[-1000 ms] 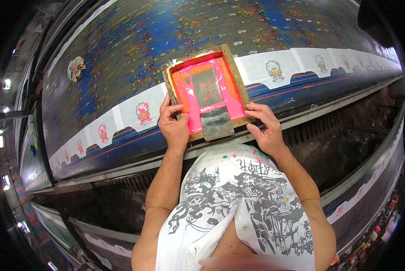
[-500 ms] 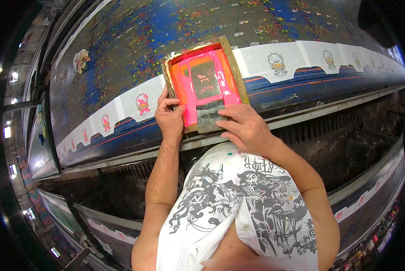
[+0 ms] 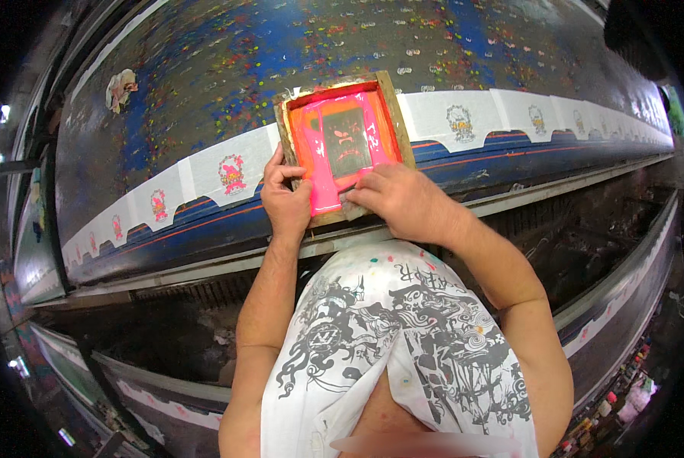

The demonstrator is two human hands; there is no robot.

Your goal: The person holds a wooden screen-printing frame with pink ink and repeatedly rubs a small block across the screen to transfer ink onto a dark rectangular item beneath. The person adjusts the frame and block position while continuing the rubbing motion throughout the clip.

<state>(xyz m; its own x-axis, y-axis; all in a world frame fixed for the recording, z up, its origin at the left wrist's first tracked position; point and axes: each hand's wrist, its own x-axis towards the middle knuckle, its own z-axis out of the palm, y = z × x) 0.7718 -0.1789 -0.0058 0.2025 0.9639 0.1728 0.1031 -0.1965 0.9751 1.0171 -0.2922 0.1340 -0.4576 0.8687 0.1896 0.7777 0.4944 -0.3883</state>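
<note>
Left hand: is gripping the near left side of the wooden frame, almost closed, thumb inside, fingers outside.
Right hand: is pinching a grey scraper with bent fingers, hiding most of it.
Frame: is lying on the long table, between and beyond both hands, holding pink ink.
Pink-marked pieces: are lying left of the left hand, seemingly done.
Grey-marked pieces: are lying beyond the right hand, showing no pink, seemingly remaining.
Under the frame: anything there is hiding; I cannot tell its state.
</note>
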